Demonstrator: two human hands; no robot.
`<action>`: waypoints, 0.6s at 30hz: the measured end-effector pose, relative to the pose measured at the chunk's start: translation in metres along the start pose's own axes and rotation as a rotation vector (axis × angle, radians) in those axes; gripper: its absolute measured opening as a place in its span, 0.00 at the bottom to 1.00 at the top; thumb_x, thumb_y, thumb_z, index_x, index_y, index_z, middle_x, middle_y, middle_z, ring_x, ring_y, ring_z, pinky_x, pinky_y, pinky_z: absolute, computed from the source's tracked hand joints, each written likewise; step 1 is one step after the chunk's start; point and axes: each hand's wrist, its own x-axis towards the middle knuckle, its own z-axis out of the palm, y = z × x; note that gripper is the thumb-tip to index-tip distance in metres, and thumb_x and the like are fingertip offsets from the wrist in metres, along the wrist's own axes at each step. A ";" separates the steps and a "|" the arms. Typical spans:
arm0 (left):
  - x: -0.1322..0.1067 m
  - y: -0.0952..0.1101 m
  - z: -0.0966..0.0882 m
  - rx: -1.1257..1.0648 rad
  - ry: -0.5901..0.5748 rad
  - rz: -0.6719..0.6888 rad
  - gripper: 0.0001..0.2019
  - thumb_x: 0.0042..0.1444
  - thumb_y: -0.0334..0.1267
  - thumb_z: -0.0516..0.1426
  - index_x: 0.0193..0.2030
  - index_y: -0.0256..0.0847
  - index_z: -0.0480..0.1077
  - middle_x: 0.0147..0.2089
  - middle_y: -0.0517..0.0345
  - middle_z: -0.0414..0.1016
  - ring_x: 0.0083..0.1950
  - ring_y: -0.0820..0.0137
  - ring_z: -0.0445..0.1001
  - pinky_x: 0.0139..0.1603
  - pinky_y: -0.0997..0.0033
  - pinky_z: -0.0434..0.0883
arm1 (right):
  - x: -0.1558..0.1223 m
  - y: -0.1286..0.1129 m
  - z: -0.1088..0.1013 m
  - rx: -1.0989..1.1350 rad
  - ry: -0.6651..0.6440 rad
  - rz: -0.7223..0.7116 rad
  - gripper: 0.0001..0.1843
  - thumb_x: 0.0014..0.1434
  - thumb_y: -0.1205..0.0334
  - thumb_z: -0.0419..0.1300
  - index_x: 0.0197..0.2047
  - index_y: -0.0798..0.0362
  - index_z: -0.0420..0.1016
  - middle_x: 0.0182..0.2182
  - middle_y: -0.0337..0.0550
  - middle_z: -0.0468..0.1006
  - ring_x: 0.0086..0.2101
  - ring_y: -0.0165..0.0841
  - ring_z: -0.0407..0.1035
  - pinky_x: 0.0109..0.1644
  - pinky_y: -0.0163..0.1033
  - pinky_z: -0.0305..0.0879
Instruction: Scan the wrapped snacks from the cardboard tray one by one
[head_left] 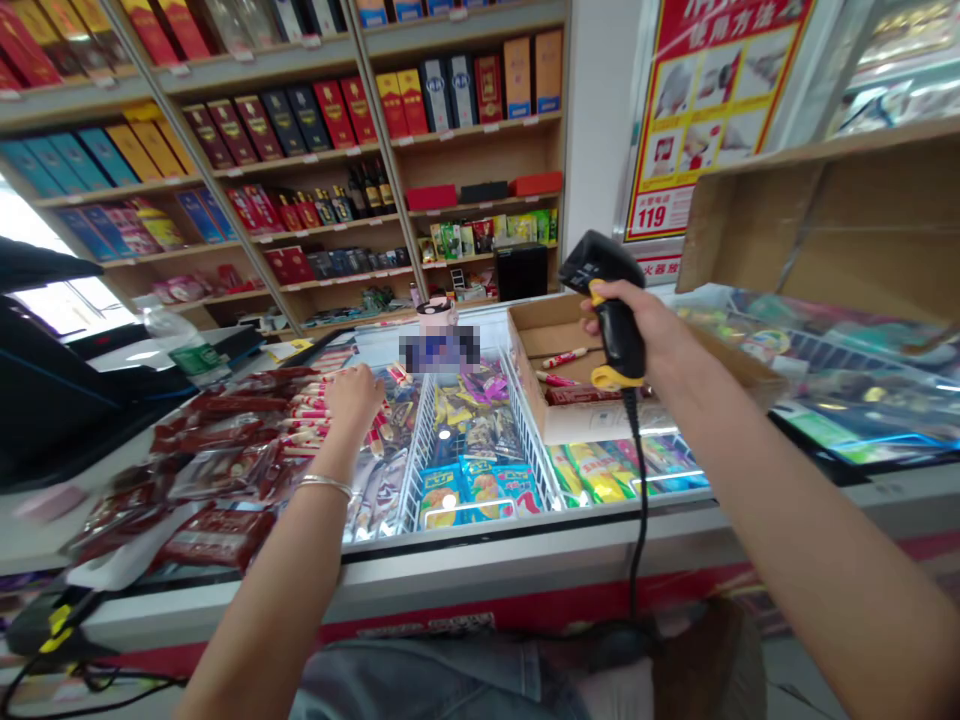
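Note:
My right hand (637, 315) is wrapped round a black and yellow barcode scanner (619, 310), held up above an open cardboard box (574, 430). The scanner's black cable hangs down over the counter's front. My left hand (354, 393), with a bracelet at the wrist, is curled down over a pile of thin red-and-cream wrapped sausages (307, 412). Its fingertips are hidden, so what it grips cannot be made out. Beside that pile lie dark red-brown plastic snack packs (225, 445). A few wrapped sausages (564, 357) lie inside the box.
Under the glass top, white wire baskets (420, 455) hold colourful bags. A plastic bottle (180, 340) stands at the left. Another large cardboard box (847, 220) sits at the right. Shelves (315, 155) with boxed goods line the back wall. A blurred-out patch covers something behind the baskets.

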 end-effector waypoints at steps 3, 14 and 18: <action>0.001 -0.008 0.002 0.047 -0.146 -0.083 0.12 0.48 0.45 0.57 0.28 0.37 0.71 0.29 0.40 0.75 0.37 0.48 0.75 0.37 0.49 0.70 | -0.014 0.023 0.055 0.003 -0.112 0.022 0.08 0.53 0.63 0.59 0.35 0.59 0.70 0.26 0.41 0.74 0.19 0.22 0.65 0.21 0.25 0.63; -0.015 0.021 0.001 0.182 -0.250 0.020 0.16 0.45 0.48 0.57 0.35 0.38 0.74 0.41 0.38 0.76 0.45 0.49 0.74 0.43 0.52 0.68 | -0.023 0.138 0.098 -0.158 -0.268 0.345 0.08 0.48 0.68 0.62 0.33 0.57 0.68 0.19 0.39 0.71 0.16 0.25 0.65 0.18 0.28 0.63; -0.014 0.022 0.007 0.116 -0.205 -0.007 0.13 0.46 0.44 0.56 0.34 0.37 0.75 0.38 0.38 0.76 0.44 0.50 0.74 0.41 0.55 0.69 | -0.020 0.143 0.087 -0.203 -0.255 0.361 0.10 0.47 0.71 0.63 0.34 0.58 0.69 0.19 0.40 0.73 0.16 0.26 0.65 0.18 0.29 0.64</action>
